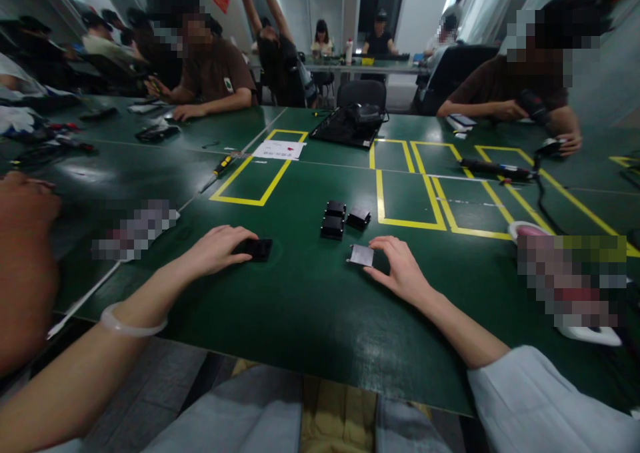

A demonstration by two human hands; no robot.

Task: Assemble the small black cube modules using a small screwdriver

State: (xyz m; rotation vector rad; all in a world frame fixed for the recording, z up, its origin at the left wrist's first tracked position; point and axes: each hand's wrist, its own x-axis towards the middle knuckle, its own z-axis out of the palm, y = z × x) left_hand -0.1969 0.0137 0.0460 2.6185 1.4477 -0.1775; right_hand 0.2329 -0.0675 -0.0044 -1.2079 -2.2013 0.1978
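My left hand point(227, 249) has its thumb and fingers closed on the left end of a flat black rectangular piece point(261, 249) lying on the green table. My right hand point(397, 269) pinches the right edge of a small block with a flat silver face point(361, 255) and little pins at its left side. Just beyond it sits a loose black block point(359, 217). Left of that, a pair of black blocks point(333, 219) stands close together, one behind the other. Their exact kind is too small to tell.
Yellow tape outlines point(410, 225) mark the green table point(300, 319). A screwdriver point(223, 165), a paper sheet point(279, 149) and a black panel point(345, 129) lie farther back. A white-rimmed tray point(590, 333) is at right. Another person's arm point(25, 273) rests at left; co-workers sit opposite.
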